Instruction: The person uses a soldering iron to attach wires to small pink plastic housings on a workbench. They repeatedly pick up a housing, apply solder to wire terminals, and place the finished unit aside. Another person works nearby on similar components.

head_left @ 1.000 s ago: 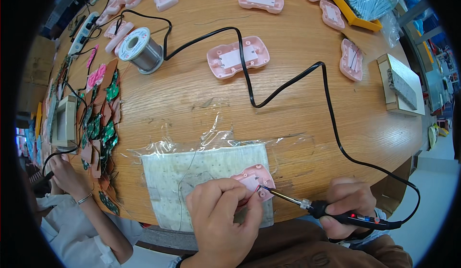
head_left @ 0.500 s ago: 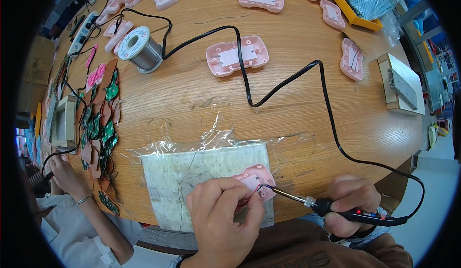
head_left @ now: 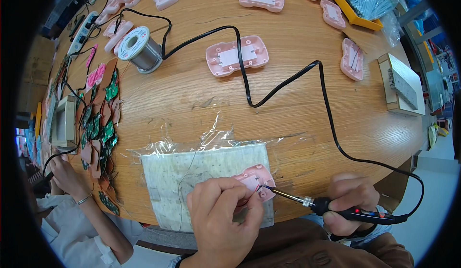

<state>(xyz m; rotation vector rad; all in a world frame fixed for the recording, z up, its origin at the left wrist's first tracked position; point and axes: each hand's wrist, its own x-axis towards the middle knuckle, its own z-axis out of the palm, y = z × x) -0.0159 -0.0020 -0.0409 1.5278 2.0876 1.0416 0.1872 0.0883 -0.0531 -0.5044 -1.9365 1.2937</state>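
- The black cable (head_left: 283, 83) snakes over the wood-grain tabletop (head_left: 293, 119), crossing a larger-looking pale pink plastic half-shell (head_left: 224, 62) and ending at the soldering iron (head_left: 321, 206).
- The right hand (head_left: 350, 204) is closed around the iron's black handle; the slim metal shaft points left, its tip at the wire end above the near shell.
- The left hand (head_left: 223, 215) is curled, thumb and forefinger nearly together on a thin red wire (head_left: 257, 190); it hides part of the shell.
- That near pink half-shell (head_left: 265, 178), waisted with moulded round posts, lies on the right part of a speckled, pale cloth-like pad (head_left: 165, 179).
- Crinkled, glossy clear film (head_left: 213, 137) spreads beyond the pad.
- Left: a heap of green and brown circuit boards (head_left: 103, 124), and a co-worker's hand (head_left: 69, 176) near it.
- Farther off: a spool of shiny grey solder wire (head_left: 150, 55).
- Right: a pale box (head_left: 388, 83) with a rough grey bar (head_left: 402, 90) on it; beyond, a yellow bin (head_left: 348, 13).
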